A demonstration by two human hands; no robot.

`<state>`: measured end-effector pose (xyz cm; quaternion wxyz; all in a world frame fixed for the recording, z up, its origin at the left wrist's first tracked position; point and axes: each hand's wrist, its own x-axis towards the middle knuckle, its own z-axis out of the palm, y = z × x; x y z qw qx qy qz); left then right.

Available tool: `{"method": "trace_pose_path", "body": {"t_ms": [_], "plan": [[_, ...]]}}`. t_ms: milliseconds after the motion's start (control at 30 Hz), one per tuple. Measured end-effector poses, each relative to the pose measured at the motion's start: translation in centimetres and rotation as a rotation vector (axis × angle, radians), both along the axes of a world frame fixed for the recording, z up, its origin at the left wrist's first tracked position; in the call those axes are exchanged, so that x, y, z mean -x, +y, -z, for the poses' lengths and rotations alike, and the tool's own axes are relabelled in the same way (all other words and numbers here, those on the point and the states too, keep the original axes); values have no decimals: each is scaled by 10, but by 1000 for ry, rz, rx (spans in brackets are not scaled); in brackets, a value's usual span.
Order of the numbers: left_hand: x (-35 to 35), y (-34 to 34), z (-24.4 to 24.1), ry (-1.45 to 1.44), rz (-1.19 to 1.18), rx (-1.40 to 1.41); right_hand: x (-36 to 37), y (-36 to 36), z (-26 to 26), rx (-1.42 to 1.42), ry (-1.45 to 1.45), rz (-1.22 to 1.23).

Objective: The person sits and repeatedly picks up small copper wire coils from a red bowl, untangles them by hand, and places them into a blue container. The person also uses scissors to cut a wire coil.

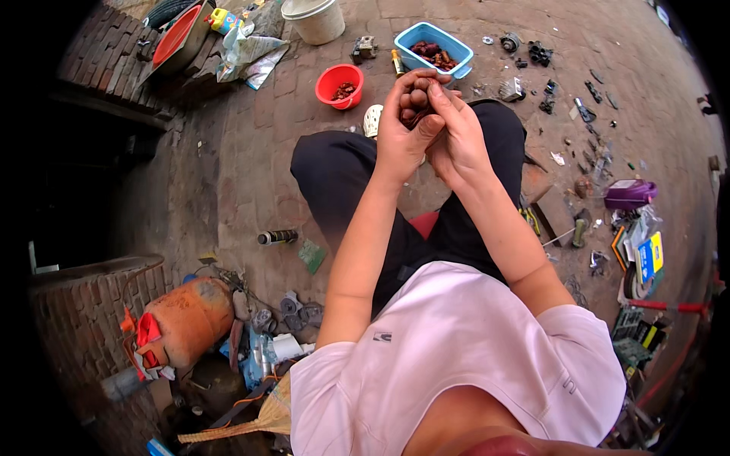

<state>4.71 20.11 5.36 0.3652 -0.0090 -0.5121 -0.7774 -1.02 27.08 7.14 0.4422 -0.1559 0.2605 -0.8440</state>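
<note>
In front of my knees, both hands are cupped together around a small copper-coloured wire bundle [412,121], mostly hidden by the fingers. My left hand [397,139] curls around it from the left, thumb pointing inward. Pressed against it from the other side is my right hand [458,134]. The fingertips look stained dark. Just beyond the hands stands a blue plastic basin [406,35] with reddish-brown copper pieces [438,57] in it. A red plastic bucket [323,85], to the left, holds smaller copper-coloured scraps [344,91].
A yellow-labelled bottle [397,62] stands beside the basin. Metal parts [539,53] and scraps lie scattered on the brick floor at right, near a purple jug [630,194]. At left are a spray can [278,237], an orange gas cylinder [194,316] and a straw broom [276,407].
</note>
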Motion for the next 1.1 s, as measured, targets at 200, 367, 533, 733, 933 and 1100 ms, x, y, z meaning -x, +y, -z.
{"method": "trace_pose_path", "body": {"t_ms": [200,367,533,733,933,1100], "plan": [[-7,-7,28,-349,-32,162,56,-1,-31,68,213,235],[-19,-20,20,-378,-93,253,73,2,-41,-51,376,340],[-30,-29,-4,-507,12,434,85,3,-32,-79,347,288],[-29,-44,-32,-332,-155,575,71,5,-19,-274,1073,-67],[-15,-72,2,-301,228,108,54,17,-31,327,617,-483],[-9,-65,8,-228,334,-2,67,-13,-37,78,857,-26]]}}
